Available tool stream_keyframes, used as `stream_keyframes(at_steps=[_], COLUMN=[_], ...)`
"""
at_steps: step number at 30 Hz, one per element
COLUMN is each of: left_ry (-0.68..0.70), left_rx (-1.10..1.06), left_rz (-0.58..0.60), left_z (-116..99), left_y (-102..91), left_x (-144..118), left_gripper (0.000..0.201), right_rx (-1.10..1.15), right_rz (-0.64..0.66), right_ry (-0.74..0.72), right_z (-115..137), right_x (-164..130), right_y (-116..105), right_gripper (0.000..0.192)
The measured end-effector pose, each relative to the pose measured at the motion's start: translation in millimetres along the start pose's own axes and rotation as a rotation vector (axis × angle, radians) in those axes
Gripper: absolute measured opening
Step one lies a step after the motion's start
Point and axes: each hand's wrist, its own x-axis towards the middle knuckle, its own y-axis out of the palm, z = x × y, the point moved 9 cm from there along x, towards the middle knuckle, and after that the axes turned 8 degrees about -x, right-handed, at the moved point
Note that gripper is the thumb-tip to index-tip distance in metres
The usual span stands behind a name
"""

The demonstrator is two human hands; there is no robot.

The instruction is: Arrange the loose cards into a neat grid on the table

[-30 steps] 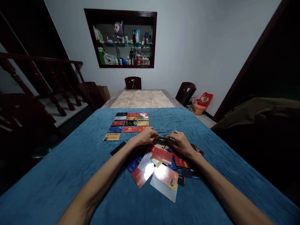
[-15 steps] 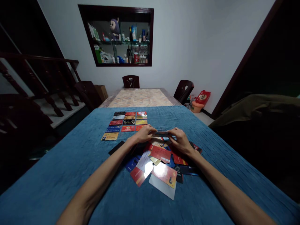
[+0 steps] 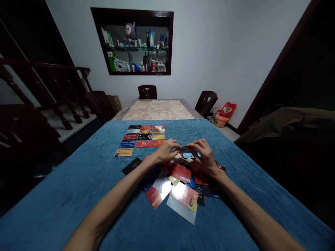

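Above the far part of a loose heap of cards, my left hand and my right hand pinch one dark-looking plastic card between them. It is tilted nearly edge-on, so its face is hard to make out. Right-hand fingers cover its right end. Below lie overlapping cards: a red card, an orange-and-red card, a white card and a light-blue card. My forearms and hands hide part of the heap. To the left, several cards stand in columns, with a yellow card at the near end.
A blue cloth covers the near table. Beyond it shows a patterned tabletop, with dark chairs around. At right hangs a brownish cloth. A wall shelf holds bottles and a plush toy.
The held card has turned, its right end rising, and my right-hand fingers now curl over it. My left hand has shifted slightly right. The view has moved a little; the laid-out cards stay put.
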Motion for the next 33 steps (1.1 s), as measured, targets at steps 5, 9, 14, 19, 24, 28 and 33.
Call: stream_keyframes(at_steps=[5, 9, 14, 19, 24, 28, 33], left_ry=[0.006, -0.003, -0.006, -0.048, -0.148, -0.181, -0.218], left_rx=[0.009, 0.037, 0.026, -0.09, -0.201, -0.285, -0.39], left_rz=[-0.034, -0.051, -0.078, -0.126, -0.215, -0.257, -0.289], left_z=[-15.6, -19.8, -16.6, -6.2, 8.3, 13.7, 22.2], left_y=[0.7, 2.7, 2.9, 0.2, -6.1, -8.5, -7.9], left_x=[0.2, -0.2, -0.6, 0.1, -2.0, -4.0, -5.3], left_gripper=[0.016, 0.018, 0.018, 0.019, 0.021, 0.018, 0.021], right_rx=[-0.071, -0.098, -0.108, -0.117, -0.04, 0.013, 0.033], right_rz=[0.017, 0.016, -0.02, -0.089, -0.082, -0.03, 0.04], right_ry=[-0.075, -0.139, -0.199, -0.192, -0.06, 0.02, 0.069], right_z=[15.2, 24.6, 28.4, 21.0, 2.5, -7.4, -12.0], right_x=[0.4, 0.3, -1.2, -2.9, -4.3, -5.8, -6.9], right_y=[-5.1, -7.1, -7.2, -6.5, 1.0, 9.4, 17.2], right_gripper=[0.029, 0.029, 0.026, 0.024, 0.033, 0.028, 0.023])
